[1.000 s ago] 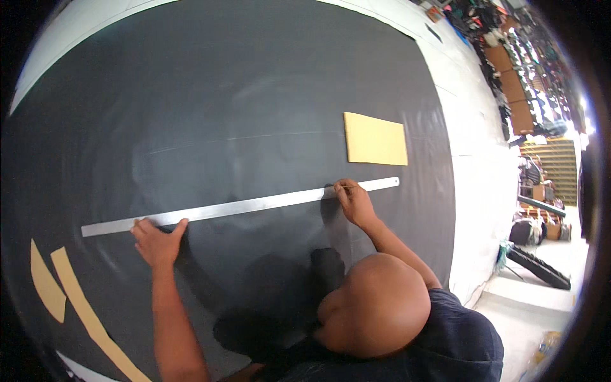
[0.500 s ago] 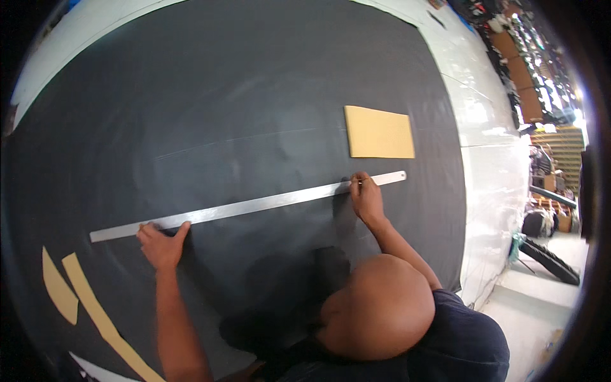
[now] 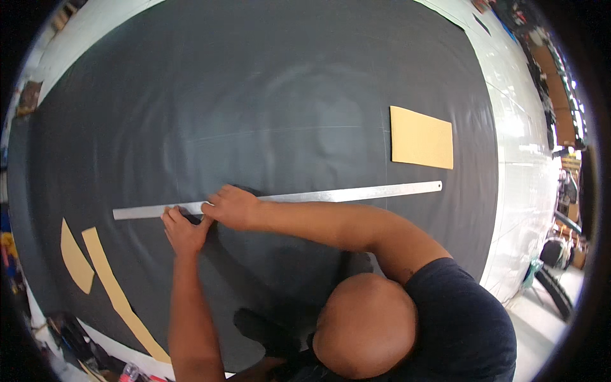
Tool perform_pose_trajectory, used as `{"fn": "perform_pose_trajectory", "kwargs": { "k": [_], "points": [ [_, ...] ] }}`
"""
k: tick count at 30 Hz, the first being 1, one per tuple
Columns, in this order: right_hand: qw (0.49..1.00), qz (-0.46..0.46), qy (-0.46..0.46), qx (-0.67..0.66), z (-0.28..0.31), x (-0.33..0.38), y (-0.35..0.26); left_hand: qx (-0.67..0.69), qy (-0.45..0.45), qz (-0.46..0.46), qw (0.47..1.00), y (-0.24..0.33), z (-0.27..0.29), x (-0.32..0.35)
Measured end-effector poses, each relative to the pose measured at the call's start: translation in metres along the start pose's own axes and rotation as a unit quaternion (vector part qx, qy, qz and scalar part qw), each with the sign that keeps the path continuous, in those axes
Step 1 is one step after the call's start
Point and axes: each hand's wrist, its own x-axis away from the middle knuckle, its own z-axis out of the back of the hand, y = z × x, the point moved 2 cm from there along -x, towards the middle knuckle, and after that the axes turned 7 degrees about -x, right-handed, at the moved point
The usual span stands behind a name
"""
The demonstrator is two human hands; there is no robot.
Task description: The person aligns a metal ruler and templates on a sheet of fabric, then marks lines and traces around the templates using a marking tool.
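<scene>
A glossy white surface [image 3: 517,184] shows at the frame's right; brown panels [image 3: 551,77] stand upper right, a long black object [image 3: 554,293] lower right, dark clutter [image 3: 75,337] lower left.

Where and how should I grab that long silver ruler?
Probably pinch the long silver metal ruler across its narrow width near its right end, by the round hole, coming from the right. It lies flat on the black sheet, so its long edges offer the grip; the left hand and right hand are at its left half.

Dark navy shirt [image 3: 471,325] with a short sleeve [image 3: 438,279]
</scene>
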Motion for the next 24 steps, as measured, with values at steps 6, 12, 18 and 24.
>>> {"fn": "perform_pose_trajectory", "kwargs": {
  "k": [6, 12, 18, 24],
  "points": [
    [0.985, -0.046, 0.114, -0.12, 0.034, 0.037, 0.027, 0.087, -0.146, 0.045, 0.985, 0.006, 0.02, -0.004],
    [0.966, -0.203, 0.161, -0.02, 0.126, 0.172, 0.046, 0.026, -0.113, 0.015, 0.993, 0.0, 0.041, -0.001],
    [0.938, -0.302, 0.135, 0.099, 0.126, 0.284, 0.016, -0.033, -0.079, 0.037, 0.996, 0.003, 0.025, 0.01],
    [0.913, -0.377, 0.153, 0.028, 0.087, 0.325, -0.009, -0.021, -0.08, 0.029, 0.996, -0.011, 0.017, 0.047]
  ]
}}
